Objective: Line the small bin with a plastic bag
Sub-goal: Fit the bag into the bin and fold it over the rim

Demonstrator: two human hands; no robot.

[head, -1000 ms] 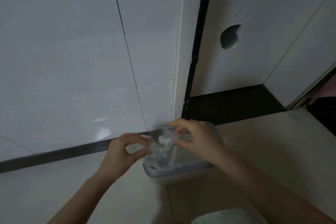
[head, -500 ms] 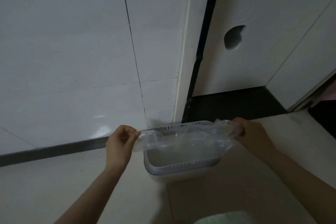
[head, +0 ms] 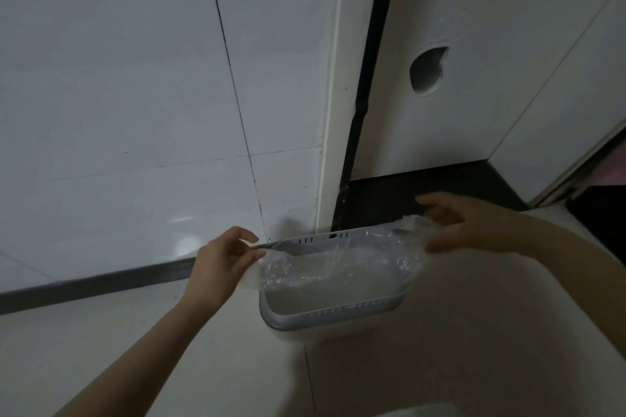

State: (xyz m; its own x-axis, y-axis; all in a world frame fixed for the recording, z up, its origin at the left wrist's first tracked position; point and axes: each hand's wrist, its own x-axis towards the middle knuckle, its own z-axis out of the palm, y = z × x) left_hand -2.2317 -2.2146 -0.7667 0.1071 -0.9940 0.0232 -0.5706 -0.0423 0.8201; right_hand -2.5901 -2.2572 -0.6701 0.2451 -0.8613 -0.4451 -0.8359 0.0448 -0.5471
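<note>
Where the pale floor meets the wall, the scene reads as follows.

Floor: pale, glossy tiles [head: 440, 349], with one thin joint running toward the camera from under the bin.
Wall: large white tiles [head: 118, 95] with dark grout lines, one near-vertical and one near-horizontal, and a grey skirting strip [head: 101, 281] along the base.
Corner: a cream upright trim [head: 330, 112] beside a black vertical strip [head: 369, 78].
Cabinet: a white panel [head: 491, 10] with one round finger hole [head: 427, 69], standing above a dark recessed base [head: 423, 183].
Bins: one, a small white rectangular bin [head: 333, 313] with slotted sides, standing on the floor close to the wall corner.
Bags: one, a clear crinkled plastic bag [head: 332, 264], stretched across the top of the bin, its right part draped over the right rim.
Hands: two, well apart, one at each end of the bag.
Left hand [head: 222, 264]: fingers and thumb pinched on the bag's left edge, just left of the bin.
Right hand [head: 474, 227]: blurred; it closes on the bag's right end over the far right corner of the bin, forefinger extended.
Other: one pale green object [head: 420, 411] at the bottom edge, mostly cut off and not identifiable.
</note>
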